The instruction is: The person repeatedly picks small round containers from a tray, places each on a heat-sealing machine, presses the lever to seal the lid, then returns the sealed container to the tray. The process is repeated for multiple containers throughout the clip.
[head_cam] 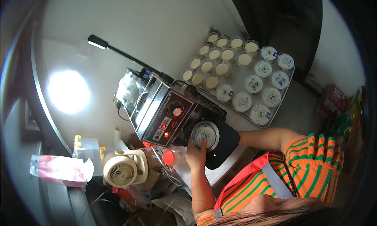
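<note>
A cup-sealing machine (170, 114) with a dial, lit red lamps and a long black-handled lever (126, 52) stands before me. In the metal ring on its black base sits a cup with a printed cover (209, 132). My left hand (196, 155) is at that ring, its thumb lying on the cover and a finger by the ring's outer edge; whether it grips is unclear. My right forearm (259, 140) reaches behind the black base, which hides the right hand. Beyond, a metal tray (279, 109) bears several printed-cover cups (254, 84) and several uncovered cups of pale cream-coloured contents (221, 68).
Left of the machine are a beige fan (122, 170), a red-capped container (169, 157), loose white cables (173, 178) and a pink-and-white soft pack (60, 170). A clear plastic bin (87, 148) with yellow clips stands behind the pack. Colourful packages (337, 97) lie at the far right.
</note>
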`<state>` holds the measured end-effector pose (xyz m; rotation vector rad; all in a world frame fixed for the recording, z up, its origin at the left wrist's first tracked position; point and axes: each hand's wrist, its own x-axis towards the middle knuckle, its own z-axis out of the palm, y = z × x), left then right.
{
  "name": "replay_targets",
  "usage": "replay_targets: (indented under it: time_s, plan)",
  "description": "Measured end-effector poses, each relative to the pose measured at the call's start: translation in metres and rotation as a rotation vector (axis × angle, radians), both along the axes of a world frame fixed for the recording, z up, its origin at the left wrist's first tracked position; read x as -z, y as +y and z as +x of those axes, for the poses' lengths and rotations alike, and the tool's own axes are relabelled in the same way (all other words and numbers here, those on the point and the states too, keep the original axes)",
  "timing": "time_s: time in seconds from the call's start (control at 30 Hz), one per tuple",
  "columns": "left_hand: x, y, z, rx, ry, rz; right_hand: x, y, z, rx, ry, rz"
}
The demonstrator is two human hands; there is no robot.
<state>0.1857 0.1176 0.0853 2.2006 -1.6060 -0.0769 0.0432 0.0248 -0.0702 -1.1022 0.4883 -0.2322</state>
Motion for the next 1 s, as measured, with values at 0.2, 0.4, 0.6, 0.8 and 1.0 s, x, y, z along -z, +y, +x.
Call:
replay_targets:
  time_s: [0.2, 0.4, 0.6, 0.8, 1.0]
  plan:
    - [0.002, 0.002, -0.006, -0.074, 0.770, -0.085, 0.007, -0.009, -0.002, 0.002, 0.011, 0.043]
    - [-0.039, -0.005, -0.049, 0.039, 0.920, -0.352, 0.007, -0.014, -0.024, -0.055, 0.017, 0.060]
    - [-0.094, -0.033, -0.099, 0.108, 0.904, -0.289, -0.058, -0.034, -0.142, -0.060, 0.097, -0.086]
    - [-0.062, -0.130, -0.143, 0.114, 1.004, -0.148, -0.164, -0.133, -0.207, 0.318, -0.154, -0.354]
    - [0.005, -0.219, -0.156, -0.094, 0.988, 0.050, -0.141, -0.220, -0.193, 0.329, 0.232, -0.316]
